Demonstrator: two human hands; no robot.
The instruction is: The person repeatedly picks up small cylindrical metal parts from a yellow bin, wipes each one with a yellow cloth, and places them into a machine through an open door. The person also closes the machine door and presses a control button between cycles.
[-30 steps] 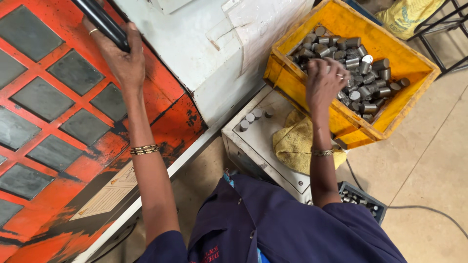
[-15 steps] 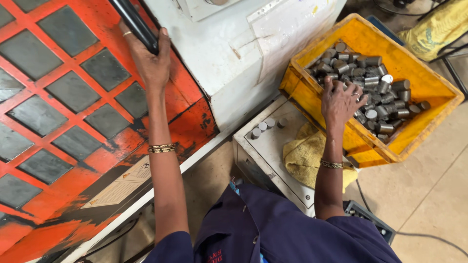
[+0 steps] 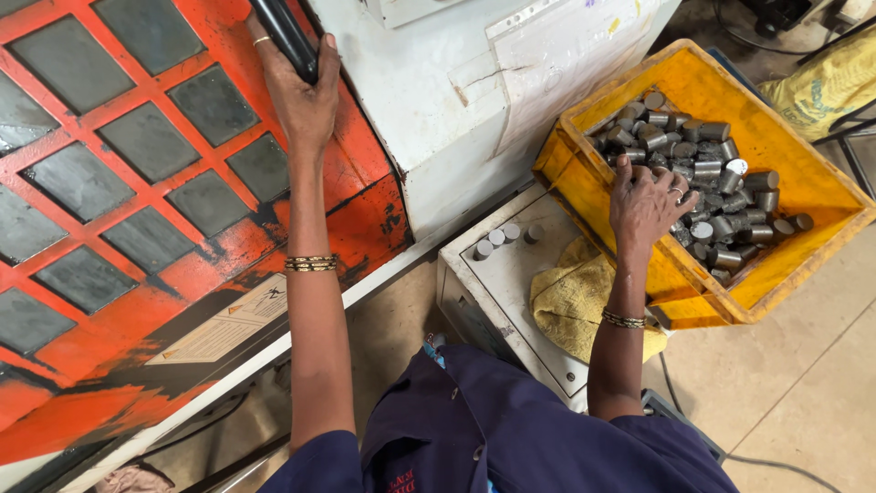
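From the head camera we look straight down on our own two arms. Our left hand [image 3: 297, 96] is raised to the black handle [image 3: 285, 38] of the orange guard door [image 3: 137, 210], the grip closed around it — fingers wrapped over the bar, thumb on its right side. The door is a grid of dark square panes set in orange bars, with a pale warning label [image 3: 224, 321] stuck near its lower edge. Gold bangles [image 3: 310, 264] sit on that forearm.

Our right hand [image 3: 646, 203] reaches over the near wall of the yellow plastic crate [image 3: 803, 146], palm down and fingers spread, resting on the heap of short grey metal cylinders [image 3: 721, 196] that lies loose in the crate's middle. Whether the fingers have closed on one of the pieces we cannot tell — they are hidden under the hand.

The crate stands tilted on the right end of a small white cabinet [image 3: 511, 274], which serves as our desk. On its top, four more metal cylinders [image 3: 504, 239] stand upright in a short row, well apart from the crate, and a crumpled yellow cloth [image 3: 570, 301] lies just beside the crate under our right wrist. Behind it stands the white machine housing [image 3: 474, 100]. Our dark blue work shirt [image 3: 511, 429] fills the bottom.
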